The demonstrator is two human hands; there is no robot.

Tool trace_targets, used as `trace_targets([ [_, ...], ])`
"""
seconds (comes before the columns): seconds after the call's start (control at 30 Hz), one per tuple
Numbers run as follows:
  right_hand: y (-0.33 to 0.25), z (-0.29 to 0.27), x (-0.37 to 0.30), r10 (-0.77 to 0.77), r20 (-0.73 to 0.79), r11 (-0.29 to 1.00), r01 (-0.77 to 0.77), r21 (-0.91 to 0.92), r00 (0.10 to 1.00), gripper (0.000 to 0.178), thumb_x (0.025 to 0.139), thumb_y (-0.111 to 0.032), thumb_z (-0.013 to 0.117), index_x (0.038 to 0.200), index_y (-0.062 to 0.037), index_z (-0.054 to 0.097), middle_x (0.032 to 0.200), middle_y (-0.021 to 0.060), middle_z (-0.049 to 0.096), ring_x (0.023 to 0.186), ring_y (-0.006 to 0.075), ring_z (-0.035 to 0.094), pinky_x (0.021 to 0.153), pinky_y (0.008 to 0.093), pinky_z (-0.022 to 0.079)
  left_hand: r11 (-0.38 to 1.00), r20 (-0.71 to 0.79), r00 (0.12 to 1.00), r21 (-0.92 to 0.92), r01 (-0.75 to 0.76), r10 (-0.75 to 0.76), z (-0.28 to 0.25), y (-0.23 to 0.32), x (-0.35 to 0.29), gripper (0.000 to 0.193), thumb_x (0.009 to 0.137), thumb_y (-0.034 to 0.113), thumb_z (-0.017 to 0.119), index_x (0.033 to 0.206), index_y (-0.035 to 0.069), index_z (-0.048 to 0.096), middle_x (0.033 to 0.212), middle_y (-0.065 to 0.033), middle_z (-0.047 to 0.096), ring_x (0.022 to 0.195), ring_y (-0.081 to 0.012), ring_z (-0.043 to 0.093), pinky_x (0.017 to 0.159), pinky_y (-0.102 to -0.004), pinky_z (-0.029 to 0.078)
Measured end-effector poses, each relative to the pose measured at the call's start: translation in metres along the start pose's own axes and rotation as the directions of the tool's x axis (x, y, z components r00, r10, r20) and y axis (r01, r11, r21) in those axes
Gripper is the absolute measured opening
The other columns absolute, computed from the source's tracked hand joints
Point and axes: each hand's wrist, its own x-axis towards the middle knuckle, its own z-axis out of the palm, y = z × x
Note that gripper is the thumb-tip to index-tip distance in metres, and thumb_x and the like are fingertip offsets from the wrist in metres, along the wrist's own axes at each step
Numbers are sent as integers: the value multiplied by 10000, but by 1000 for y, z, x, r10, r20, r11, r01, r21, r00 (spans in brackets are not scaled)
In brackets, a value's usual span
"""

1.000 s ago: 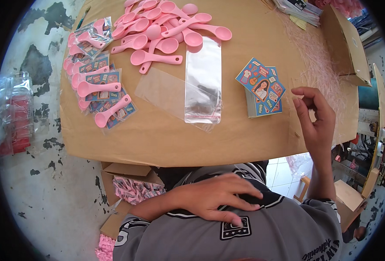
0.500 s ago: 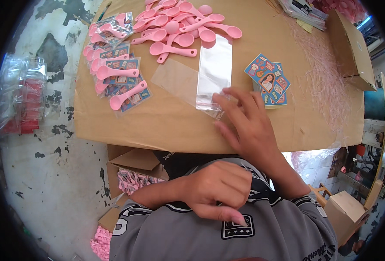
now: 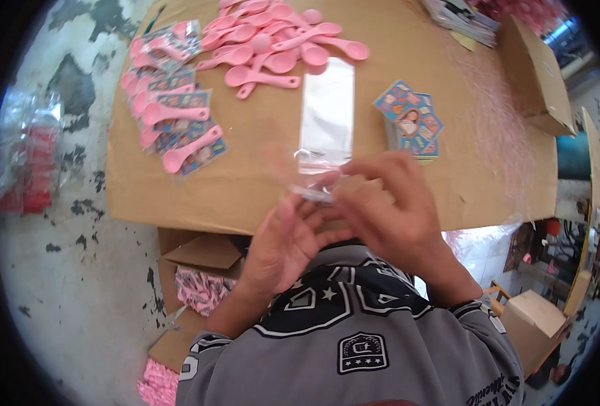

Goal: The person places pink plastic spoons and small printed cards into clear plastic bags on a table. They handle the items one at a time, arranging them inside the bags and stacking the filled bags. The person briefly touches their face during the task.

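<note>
A clear plastic bag (image 3: 312, 194), blurred by motion, is pinched by my right hand (image 3: 398, 203) above the table's near edge. My left hand (image 3: 283, 243) sits just below and left of it, palm up, fingers stretched out and touching or close to the bag's lower edge. Beyond both hands lies a flat stack of clear bags (image 3: 327, 111) that shines white. Right of that stands a pile of blue printed cards (image 3: 412, 122), the top ones turned askew. At the far middle is a heap of loose pink measuring spoons (image 3: 269, 40).
On the table's left, clear bags holding cards and pink spoons (image 3: 177, 111) overlap in a row. Pink shredded strands (image 3: 489, 128) spread along the right, near a cardboard box (image 3: 537, 74). Below the table's left edge, an open carton (image 3: 202, 287) holds packed pink items. Red-and-clear packets (image 3: 32, 155) lie at far left.
My right hand has lifted a clear bag off the stack toward me. My left hand has come up from my chest and turned palm up beside it.
</note>
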Motion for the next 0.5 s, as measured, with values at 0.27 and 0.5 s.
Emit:
trace_targets([
  [0.27,14,-30,2,-19,179,959,-32,281,984,209,786,-112,828,971,-76,737,1117,65,679,976,257,612,812,346,505,983,-17,1000,186,-4,7,-11,5,24,361,1092,189,542,1371,-37,577,1293,-175,662,1224,-256,654,1038,-439,547],
  [0.5,63,-40,5,355,-278,920,-387,-68,893,309,862,-212,815,1093,-38,706,1064,127,664,969,284,615,823,395,504,974,-89,987,199,-113,133,-7,12,36,354,1078,160,578,1378,-28,580,1212,-174,710,1089,-228,710,953,-366,589],
])
